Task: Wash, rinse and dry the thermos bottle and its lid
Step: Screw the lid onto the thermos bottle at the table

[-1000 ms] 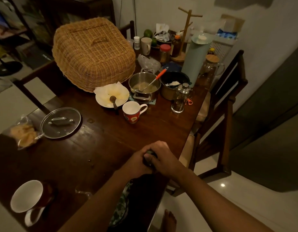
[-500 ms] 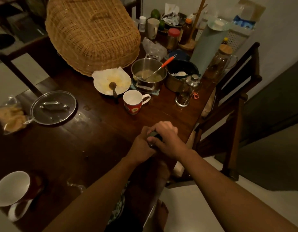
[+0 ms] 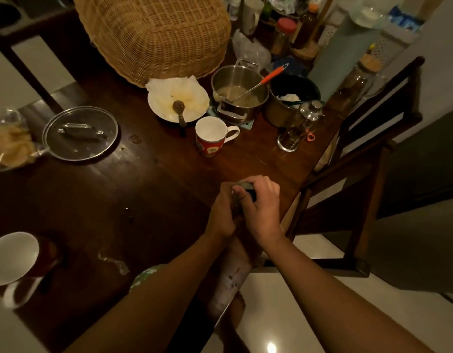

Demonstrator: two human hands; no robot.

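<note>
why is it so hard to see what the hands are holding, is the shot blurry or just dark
Head view: mostly dark, with dim warm light; both hands, left hand and right hand, cover the dark lid. Wide-angle bending at the edges; glare spot on the floor; slight blur on the wicker cover.

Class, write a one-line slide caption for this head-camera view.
Both hands, left hand and right hand, grip the thermos lid at the edge of a cluttered wooden table.
</note>
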